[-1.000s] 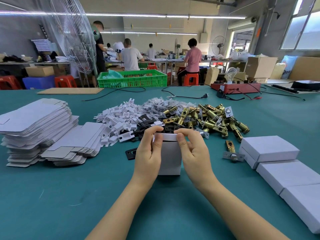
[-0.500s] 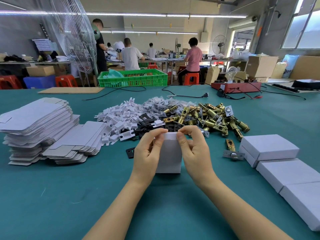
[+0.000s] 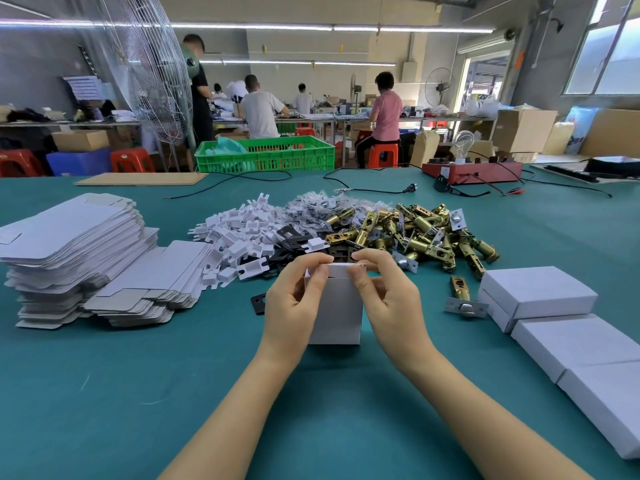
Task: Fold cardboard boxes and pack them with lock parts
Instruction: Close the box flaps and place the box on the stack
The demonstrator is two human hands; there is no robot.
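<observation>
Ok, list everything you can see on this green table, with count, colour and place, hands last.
flat box blanks: two stacks, white, left
plastic clips: pile, white, centre back
black plates: several, in the pile
brass latches: pile, right of centre
single latch: one, brass, beside the closed boxes
closed boxes: at least four, white, right
upright box: one, white, centre
left hand: pinches the box's top flap
right hand: pinches the flap

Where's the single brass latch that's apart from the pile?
Head view, right of centre: the lone brass latch lies on the green table, between the right hand and the nearest closed white box, just in front of the latch pile.
</observation>
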